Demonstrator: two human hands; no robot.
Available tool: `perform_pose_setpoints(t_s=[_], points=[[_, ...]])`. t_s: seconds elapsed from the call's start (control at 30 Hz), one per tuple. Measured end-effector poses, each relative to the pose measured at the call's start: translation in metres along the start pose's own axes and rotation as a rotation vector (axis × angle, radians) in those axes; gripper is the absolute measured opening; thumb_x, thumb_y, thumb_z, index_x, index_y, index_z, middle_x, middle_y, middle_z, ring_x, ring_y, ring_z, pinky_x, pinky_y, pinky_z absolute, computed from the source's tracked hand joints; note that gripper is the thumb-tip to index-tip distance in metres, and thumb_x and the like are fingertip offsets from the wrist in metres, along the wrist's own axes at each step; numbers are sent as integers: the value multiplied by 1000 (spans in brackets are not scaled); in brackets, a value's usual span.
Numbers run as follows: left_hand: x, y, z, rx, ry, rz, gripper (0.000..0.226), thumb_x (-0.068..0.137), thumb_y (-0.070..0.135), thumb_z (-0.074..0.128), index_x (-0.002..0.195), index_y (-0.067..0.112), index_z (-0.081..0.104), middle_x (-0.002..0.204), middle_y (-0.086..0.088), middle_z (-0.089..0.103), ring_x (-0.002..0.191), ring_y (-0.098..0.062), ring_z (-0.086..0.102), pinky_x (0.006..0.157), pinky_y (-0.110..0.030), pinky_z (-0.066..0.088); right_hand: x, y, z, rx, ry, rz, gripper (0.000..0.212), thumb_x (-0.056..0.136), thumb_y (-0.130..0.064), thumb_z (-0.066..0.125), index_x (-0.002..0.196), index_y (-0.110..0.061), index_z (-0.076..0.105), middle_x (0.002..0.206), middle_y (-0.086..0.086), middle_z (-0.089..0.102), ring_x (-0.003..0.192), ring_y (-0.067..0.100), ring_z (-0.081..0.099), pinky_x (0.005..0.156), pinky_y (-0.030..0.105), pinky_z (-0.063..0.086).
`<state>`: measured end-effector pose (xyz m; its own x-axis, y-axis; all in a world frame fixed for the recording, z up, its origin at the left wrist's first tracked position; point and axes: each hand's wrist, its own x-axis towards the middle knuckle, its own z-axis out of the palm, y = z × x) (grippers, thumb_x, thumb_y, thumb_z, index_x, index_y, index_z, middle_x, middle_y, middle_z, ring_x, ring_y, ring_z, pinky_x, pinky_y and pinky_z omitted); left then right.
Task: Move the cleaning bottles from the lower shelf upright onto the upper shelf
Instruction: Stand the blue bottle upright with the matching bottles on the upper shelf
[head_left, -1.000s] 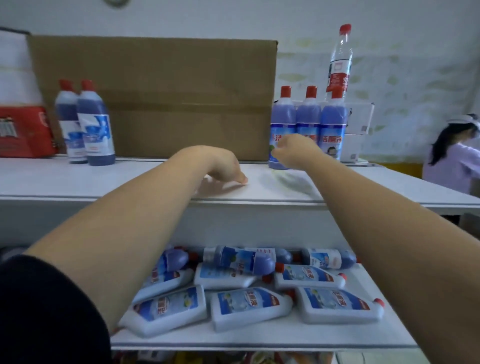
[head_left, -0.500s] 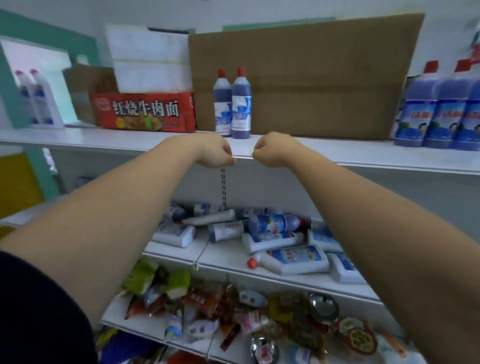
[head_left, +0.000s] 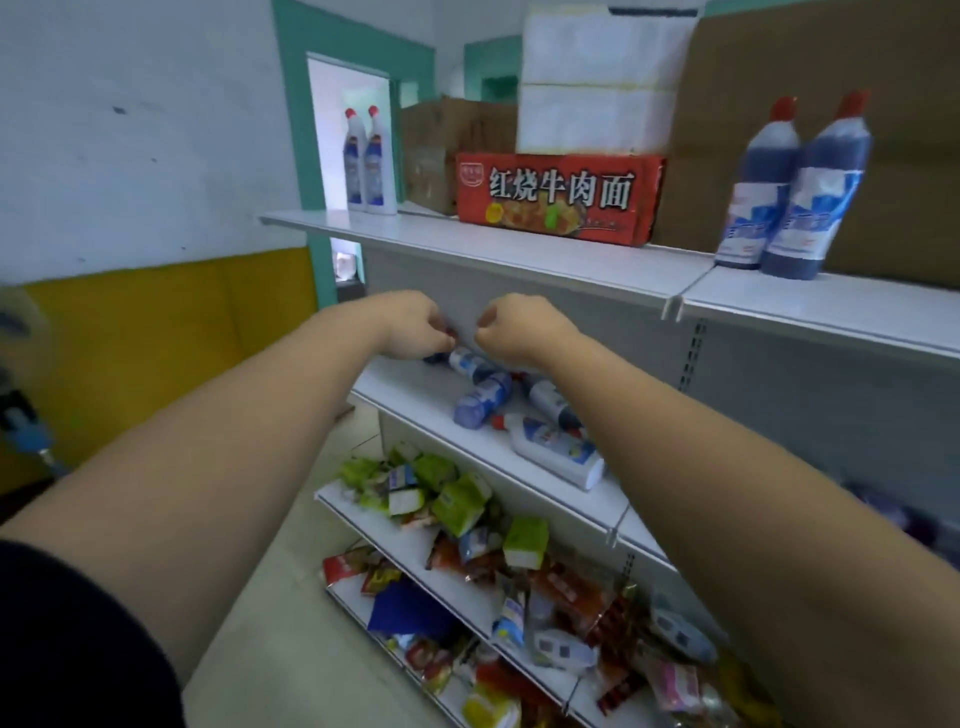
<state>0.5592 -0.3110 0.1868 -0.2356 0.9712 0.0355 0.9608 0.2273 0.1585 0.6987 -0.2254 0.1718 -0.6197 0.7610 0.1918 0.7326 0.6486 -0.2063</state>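
Several white and blue cleaning bottles with red caps (head_left: 550, 439) lie on their sides on the lower shelf (head_left: 410, 387). Two blue bottles (head_left: 795, 192) stand upright on the upper shelf (head_left: 519, 249) at the right, and two white ones (head_left: 368, 161) stand at its far left end. My left hand (head_left: 415, 325) and my right hand (head_left: 511, 327) hover side by side in front of the shelf's back panel, just above the lying bottles. Both are curled into loose fists and hold nothing. The topmost lying bottle (head_left: 467, 362) is partly hidden under them.
A red noodle carton (head_left: 558, 197), white boxes (head_left: 597, 78) and a big brown cardboard box (head_left: 810, 78) stand on the upper shelf. Snack packets (head_left: 457, 499) crowd the two shelves below. A yellow bench (head_left: 166, 332) and a doorway are at the left.
My view has swung left along the shelving. Both fists dropped from the upper shelf's front edge to just above the lying bottles at the lower shelf's left end.
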Motion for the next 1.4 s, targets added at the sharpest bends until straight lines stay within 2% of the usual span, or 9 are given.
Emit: perform_pose_setpoints(t_s=[0.23, 0.47, 0.57, 0.63, 0.83, 0.97, 1.1, 1.27, 1.4], points=[[61, -99, 23, -14, -3, -106, 44, 101, 43, 51, 129, 12, 65, 132, -12, 62, 119, -30, 57, 95, -33, 43, 118, -31, 87, -18, -63, -10, 46, 98, -50, 43, 122, -17, 64, 119, 13, 64, 97, 33, 61, 76, 34, 49], [167, -181, 40, -3, -67, -146, 46, 103, 40, 49, 132, 7, 61, 136, -15, 58, 122, -30, 54, 94, -30, 41, 238, -33, 138, 3, -104, 30, 53, 97, -59, 41, 123, -19, 63, 123, 13, 63, 103, 34, 60, 82, 32, 42], [210, -210, 47, -17, -105, -144, 46, 103, 39, 47, 133, 7, 59, 136, -14, 57, 123, -30, 53, 91, -30, 38, 279, -29, 150, 33, -133, 29, 43, 94, -50, 47, 125, -23, 60, 123, 14, 62, 92, 30, 55, 76, 28, 36], [234, -224, 53, -24, -120, -130, 45, 103, 39, 47, 133, 8, 59, 136, -14, 57, 124, -30, 52, 94, -30, 39, 298, -26, 159, 49, -169, 47, 43, 93, -44, 50, 129, -22, 59, 127, 12, 61, 98, 30, 57, 76, 27, 36], [317, -262, 78, -8, -166, -10, 43, 105, 32, 45, 140, 8, 53, 145, -17, 51, 130, -32, 49, 100, -31, 39, 355, -23, 200, 55, -212, 175, 89, 64, -69, 29, 125, -14, 62, 129, 12, 62, 112, 33, 60, 87, 31, 44], [380, -289, 95, 46, -186, 92, 44, 106, 31, 42, 142, 7, 51, 147, -17, 50, 131, -32, 50, 103, -33, 39, 397, -11, 231, 24, -185, 309, 47, 89, -40, 54, 125, -11, 63, 125, 13, 65, 108, 33, 62, 81, 30, 45], [450, -323, 115, 65, -179, 225, 40, 99, 40, 51, 124, 10, 60, 126, -16, 60, 111, -35, 60, 85, -33, 44, 432, -7, 258, 89, -152, 470, 55, 85, -31, 63, 137, -15, 55, 129, 13, 63, 111, 33, 62, 89, 34, 48], [516, -337, 130, 29, -143, 390, 27, 84, 41, 58, 102, 22, 58, 113, -11, 59, 102, -38, 61, 84, -40, 50, 463, -6, 293, 79, -178, 613, 52, 97, -27, 51, 143, -3, 45, 133, 20, 58, 116, 36, 58, 98, 37, 46], [553, -328, 148, 31, -95, 509, 40, 87, 38, 63, 118, 14, 53, 126, -9, 56, 116, -35, 54, 92, -47, 45, 480, -9, 316, 103, -134, 757, 43, 96, -24, 53, 130, 2, 54, 123, 20, 62, 110, 36, 60, 91, 35, 49]])
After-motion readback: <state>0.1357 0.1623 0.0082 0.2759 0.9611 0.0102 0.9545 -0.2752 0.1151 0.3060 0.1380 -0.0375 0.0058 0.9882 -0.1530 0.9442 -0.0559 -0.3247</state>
